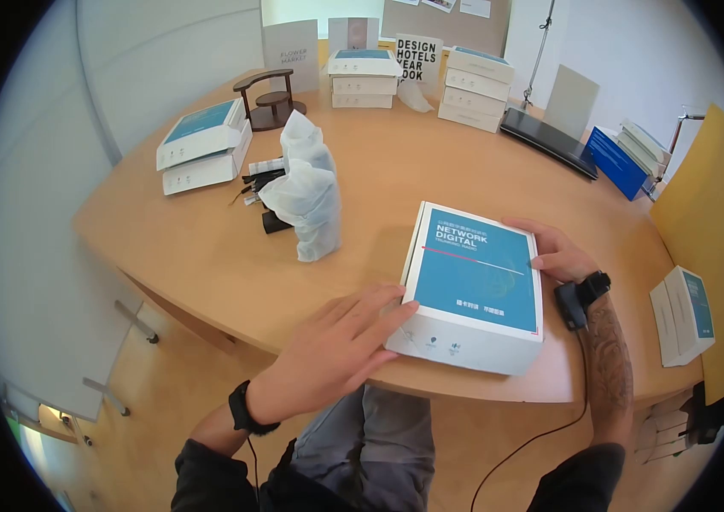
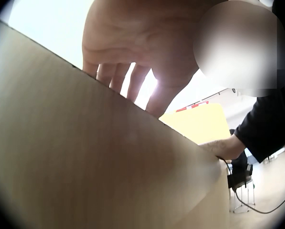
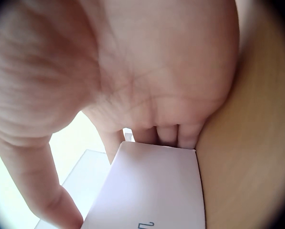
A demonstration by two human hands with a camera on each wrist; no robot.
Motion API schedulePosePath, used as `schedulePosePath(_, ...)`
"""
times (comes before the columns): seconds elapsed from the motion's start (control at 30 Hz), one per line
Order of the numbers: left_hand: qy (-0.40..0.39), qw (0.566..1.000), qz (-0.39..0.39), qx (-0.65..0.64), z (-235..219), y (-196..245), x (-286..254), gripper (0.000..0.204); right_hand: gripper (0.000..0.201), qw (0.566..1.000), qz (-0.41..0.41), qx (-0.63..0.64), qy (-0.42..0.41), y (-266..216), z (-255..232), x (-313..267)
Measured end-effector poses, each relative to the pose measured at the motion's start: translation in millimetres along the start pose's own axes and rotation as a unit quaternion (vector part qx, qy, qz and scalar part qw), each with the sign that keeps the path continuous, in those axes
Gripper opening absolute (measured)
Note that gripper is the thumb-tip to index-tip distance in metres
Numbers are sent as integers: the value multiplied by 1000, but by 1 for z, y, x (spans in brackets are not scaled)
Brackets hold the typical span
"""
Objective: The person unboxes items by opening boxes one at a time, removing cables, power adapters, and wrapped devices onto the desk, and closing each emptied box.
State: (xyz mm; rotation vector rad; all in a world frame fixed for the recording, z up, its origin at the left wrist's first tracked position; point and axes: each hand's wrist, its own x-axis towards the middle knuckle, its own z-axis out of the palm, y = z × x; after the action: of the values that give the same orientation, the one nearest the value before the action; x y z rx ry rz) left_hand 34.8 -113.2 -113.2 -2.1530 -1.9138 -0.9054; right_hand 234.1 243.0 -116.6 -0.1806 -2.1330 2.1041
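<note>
A white box with a blue "Network Digital" label [image 1: 475,277] lies flat near the table's front edge. My left hand [image 1: 332,346] has its fingers extended, with the fingertips at the box's left front corner. At the far right corner, my right hand [image 1: 563,256] grips the box, its thumb at the right edge of the lid. In the right wrist view, the fingers bend round the end of the white box [image 3: 149,186], and their tips are hidden behind it. The left wrist view has the left hand [image 2: 137,43] above the table edge.
A white wrapped bundle [image 1: 315,192] stands left of centre, with black cables and small parts behind it. More boxes [image 1: 200,149] are stacked at the left, back and right [image 1: 682,316]. A dark wooden stand [image 1: 268,102] and a black laptop [image 1: 548,141] sit farther back.
</note>
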Motion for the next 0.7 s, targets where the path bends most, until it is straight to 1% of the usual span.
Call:
schedulePosePath(0.23,-1,1000,-2,17,5,0,-5,67,83,1000,8,-14,13,-3,3,-1)
schedulePosePath(0.3,18,999,-15,42,5,3,-5,66,83,1000,8,-15,13,-2,2,-1)
schedulePosePath(0.43,25,998,-21,47,14,4,-15,64,84,1000,7,-15,18,-3,3,0)
schedulePosePath(0.5,70,996,3,50,15,7,-16,62,85,1000,10,-18,23,-3,3,-1)
schedulePosePath(0.63,70,995,7,76,22,9,-24,59,86,999,12,-13,28,-2,2,-1)
schedulePosePath(0.7,51,995,35,79,24,11,-25,55,86,1000,12,-13,23,-4,2,0)
